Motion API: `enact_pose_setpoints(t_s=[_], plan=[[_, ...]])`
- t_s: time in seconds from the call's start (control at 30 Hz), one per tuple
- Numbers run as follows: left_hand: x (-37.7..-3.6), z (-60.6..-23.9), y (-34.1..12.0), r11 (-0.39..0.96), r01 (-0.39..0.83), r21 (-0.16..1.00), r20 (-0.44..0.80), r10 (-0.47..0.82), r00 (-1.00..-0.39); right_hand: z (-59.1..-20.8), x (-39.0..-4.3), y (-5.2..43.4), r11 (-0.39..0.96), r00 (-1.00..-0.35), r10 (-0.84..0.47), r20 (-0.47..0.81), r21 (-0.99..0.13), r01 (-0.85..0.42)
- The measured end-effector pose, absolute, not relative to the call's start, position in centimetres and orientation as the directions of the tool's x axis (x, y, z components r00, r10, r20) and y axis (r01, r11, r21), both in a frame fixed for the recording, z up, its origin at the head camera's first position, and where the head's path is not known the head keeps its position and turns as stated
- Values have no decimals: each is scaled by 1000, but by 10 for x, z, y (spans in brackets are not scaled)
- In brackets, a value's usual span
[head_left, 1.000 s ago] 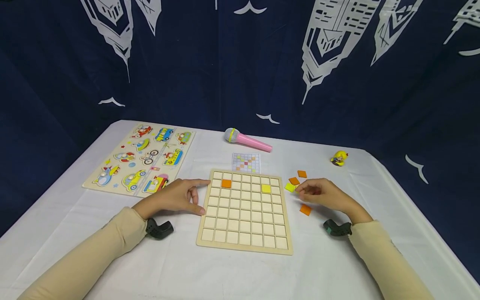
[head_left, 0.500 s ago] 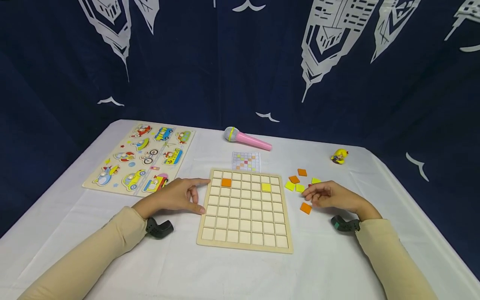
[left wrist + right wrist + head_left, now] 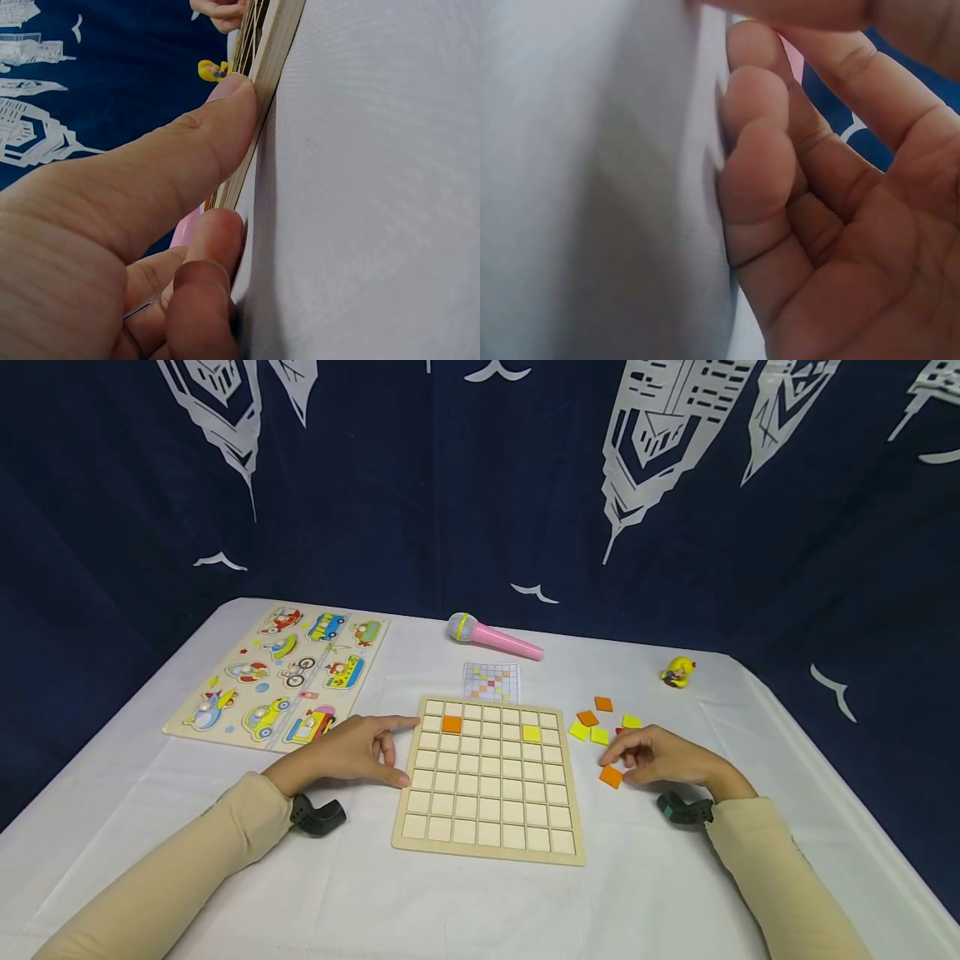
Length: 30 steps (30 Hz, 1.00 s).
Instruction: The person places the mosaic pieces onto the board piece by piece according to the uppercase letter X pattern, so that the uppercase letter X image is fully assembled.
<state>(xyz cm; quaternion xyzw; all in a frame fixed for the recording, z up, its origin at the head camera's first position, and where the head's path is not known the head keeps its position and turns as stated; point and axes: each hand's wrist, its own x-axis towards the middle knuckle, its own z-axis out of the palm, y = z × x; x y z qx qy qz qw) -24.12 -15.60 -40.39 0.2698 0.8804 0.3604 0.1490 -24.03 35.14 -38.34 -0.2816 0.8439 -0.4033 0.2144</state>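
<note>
Left hand (image 3: 352,752) rests flat, fingers straight, thumb pressed against the left edge of the grid board (image 3: 489,852). Right hand (image 3: 663,758), fingers loosely curled, touches an orange tile (image 3: 611,776) on the table (image 3: 360,893), just right of the board; whether it pinches the tile, I cannot tell.

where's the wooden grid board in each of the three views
Head: the wooden grid board lies centre, on the white table between both hands.
Left wrist: only its edge, running up to top centre, with the left hand's thumb against it.
Right wrist: not in it.
Shared landmark: the yellow toy.
</note>
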Motion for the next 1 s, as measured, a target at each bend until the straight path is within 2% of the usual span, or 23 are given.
enact_pose_setpoints(t_s=[0.27, 0.5, 0.67, 1.0], plan=[[-242, -404, -157, 590, 367, 719, -65, 583, -810, -384, -240, 346, 533, -765, -631, -130, -789, -305], [-240, -403, -157, 590, 361, 722, -69, 581, -811, -384, -238, 338, 561, -811, -569, -140, -786, -258], [-240, -403, -156, 587, 367, 722, -63, 584, -809, -385, -237, 332, 579, -839, -532, -111, -771, -265], [-241, -404, -156, 587, 370, 720, -58, 582, -811, -387, -235, 320, 558, -856, -515, -50, -777, -291]])
